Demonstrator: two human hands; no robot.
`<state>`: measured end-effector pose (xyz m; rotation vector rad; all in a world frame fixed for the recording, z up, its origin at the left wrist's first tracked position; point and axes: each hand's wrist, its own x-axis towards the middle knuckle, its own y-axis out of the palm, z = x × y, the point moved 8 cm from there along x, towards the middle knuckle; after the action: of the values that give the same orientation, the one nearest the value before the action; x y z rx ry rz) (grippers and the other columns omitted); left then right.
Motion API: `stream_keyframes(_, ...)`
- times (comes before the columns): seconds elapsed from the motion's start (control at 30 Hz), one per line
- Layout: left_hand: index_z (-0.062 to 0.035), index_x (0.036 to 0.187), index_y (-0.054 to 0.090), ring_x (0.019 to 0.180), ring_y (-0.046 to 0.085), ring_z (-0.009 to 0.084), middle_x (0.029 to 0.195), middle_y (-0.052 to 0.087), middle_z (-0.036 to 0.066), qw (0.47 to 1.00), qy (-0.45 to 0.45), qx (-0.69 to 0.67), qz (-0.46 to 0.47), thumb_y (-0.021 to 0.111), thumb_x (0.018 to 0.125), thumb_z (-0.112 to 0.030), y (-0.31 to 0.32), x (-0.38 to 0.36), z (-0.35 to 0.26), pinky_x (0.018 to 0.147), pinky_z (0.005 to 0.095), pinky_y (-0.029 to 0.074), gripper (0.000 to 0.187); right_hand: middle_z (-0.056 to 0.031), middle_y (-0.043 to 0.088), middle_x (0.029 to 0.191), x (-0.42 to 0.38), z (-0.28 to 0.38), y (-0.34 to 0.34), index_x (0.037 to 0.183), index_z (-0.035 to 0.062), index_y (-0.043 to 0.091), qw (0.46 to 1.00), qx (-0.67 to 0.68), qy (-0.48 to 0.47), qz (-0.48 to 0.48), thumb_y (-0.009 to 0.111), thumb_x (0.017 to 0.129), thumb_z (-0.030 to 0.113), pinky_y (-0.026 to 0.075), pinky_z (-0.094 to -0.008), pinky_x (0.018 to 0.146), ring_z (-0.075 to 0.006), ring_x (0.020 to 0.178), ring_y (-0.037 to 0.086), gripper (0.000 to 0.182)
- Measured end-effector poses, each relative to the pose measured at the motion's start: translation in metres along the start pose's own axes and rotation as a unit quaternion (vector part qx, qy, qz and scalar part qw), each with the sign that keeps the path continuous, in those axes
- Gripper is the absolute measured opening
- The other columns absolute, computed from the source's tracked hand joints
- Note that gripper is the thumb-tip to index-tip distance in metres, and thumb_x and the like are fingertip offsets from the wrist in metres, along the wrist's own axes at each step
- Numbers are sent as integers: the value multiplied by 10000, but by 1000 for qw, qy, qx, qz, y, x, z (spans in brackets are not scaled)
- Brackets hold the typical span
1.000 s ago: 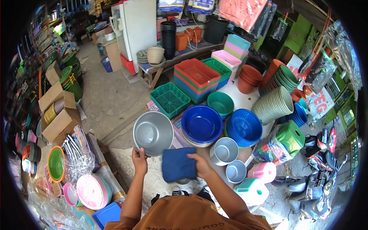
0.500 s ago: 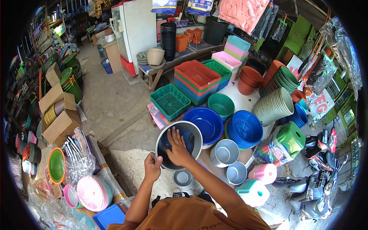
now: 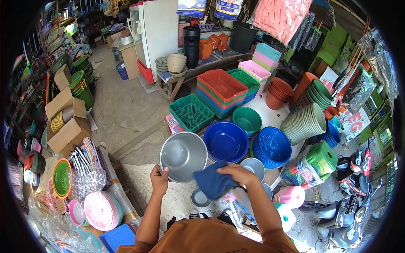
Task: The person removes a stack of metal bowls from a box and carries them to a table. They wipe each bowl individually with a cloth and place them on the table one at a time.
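Left hand (image 3: 159,180) is gripping the grey basin (image 3: 183,156) by its rim at 7 o'clock, mouth tilting toward the camera, while right hand (image 3: 236,173) is clutching the blue cloth (image 3: 213,184) at the basin's 4 o'clock.

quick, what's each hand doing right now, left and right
Left hand: closed on the rim of the grey basin, holding it tilted up.
Right hand: closed on the blue cloth, just outside the basin.

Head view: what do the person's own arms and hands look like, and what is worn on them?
Both forearms are bare to the left hand and right hand: no gloves, watch or rings visible. An orange-brown shirt with dark lettering covers the shoulders.
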<state>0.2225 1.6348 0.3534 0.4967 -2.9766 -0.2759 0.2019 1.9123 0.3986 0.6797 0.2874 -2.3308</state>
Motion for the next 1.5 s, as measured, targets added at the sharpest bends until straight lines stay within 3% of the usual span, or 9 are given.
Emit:
stream_keyframes(0.1,-89,749,417,473,524,100,617,545,38,999,-26,-17,13,598,936,-264,6,1,3,419,237,440,313,-150,574,1232,-45,42,-4,1280,23,520,939,306,-77,-137,609,884,217,397,-315,991,-214,1163,528,450)
stream_keyframes(0.23,-90,764,418,467,518,99,621,539,26,995,-57,-60,55,530,972,-268,43,-8,9,420,233,434,296,-100,391,1467,-54,125,62,1413,136,408,749,-471,-395,-246,628,758,50,239,-382,1131,-256,1336,396,696)
stream_keyframes(0.57,-130,683,346,423,399,51,551,412,-28,992,-100,-13,69,649,905,-235,68,-22,8,363,228,357,390,-95,527,1347,33,17,21,1281,65,537,627,-711,-237,-213,550,825,251,318,-415,1052,-224,1294,441,492)
stream_keyframes(0.73,-120,695,363,446,429,51,570,444,-15,994,-105,-4,27,627,920,-225,69,-35,19,371,223,370,363,-219,649,1005,13,6,65,1208,-25,555,950,-310,6,43,470,934,341,443,-388,883,-338,998,605,465)
stream_keyframes(0.83,-111,717,408,467,441,53,593,461,-15,994,-100,-52,10,611,930,-203,69,-43,22,399,210,371,308,-235,639,1000,-16,32,78,1207,-7,548,985,-147,-92,-16,493,941,356,468,-387,834,-378,967,604,453)
stream_keyframes(1.17,-88,804,498,583,551,101,712,569,19,960,-242,-41,134,683,879,-268,76,-69,59,547,246,476,269,-104,651,1011,-17,-23,69,1125,74,546,838,-468,-190,-206,612,704,47,444,-430,816,-281,980,624,427)
stream_keyframes(1.23,-45,867,543,728,623,217,793,610,112,900,-51,400,165,805,732,-374,68,-61,14,651,303,511,441,-93,658,973,-22,-32,63,1073,79,570,845,-474,-169,-180,618,699,48,447,-435,804,-279,955,633,378)
stream_keyframes(1.37,6,1106,564,979,586,408,907,645,206,733,313,440,414,801,649,-500,126,-93,-31,888,419,466,722,-125,658,941,-24,-43,69,1046,96,607,877,-457,-137,-49,622,666,9,443,-439,784,-304,936,624,390)
stream_keyframes(1.5,-39,1000,666,936,631,357,968,663,204,671,68,495,547,701,720,-577,127,-96,31,834,424,499,608,-113,658,926,-27,-30,58,1010,97,617,867,-463,-180,-53,634,664,18,439,-449,789,-302,962,614,356)
